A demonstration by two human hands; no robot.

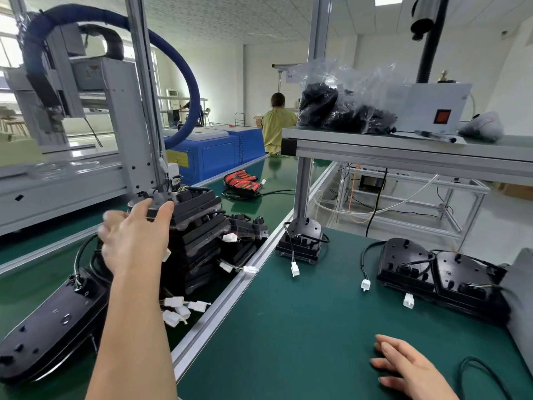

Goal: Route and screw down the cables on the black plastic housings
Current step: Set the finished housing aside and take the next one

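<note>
Housings point(199, 235) stand stacked on the green belt point(34, 287) to my left, with white connectors point(177, 310) spilling from the foot of the pile. I judge this to be the fetching step: no cable is being routed or screwed down yet. My left hand point(135, 238) is spread at the top of the stack. Its thumb and forefinger touch the near edge of the top housing point(199, 202) but are not curled round it as far as I can see (the outer fingers are blurred). My right hand point(409, 368) lies flat and relaxed on the table point(288, 342), holding nothing.

Next I need to close on that top piece and lift it straight off so the pile does not topple. Then I carry it over the aluminium rail point(230, 290), keeping any trailing cable clear of that edge. The best room is the bare green stretch ahead of my right hand. A single housing point(300, 241) sits by the shelf post point(302, 186), and a pair point(438, 272) lies to the right. A machine column point(129, 125) crowds the stack from behind.
</note>
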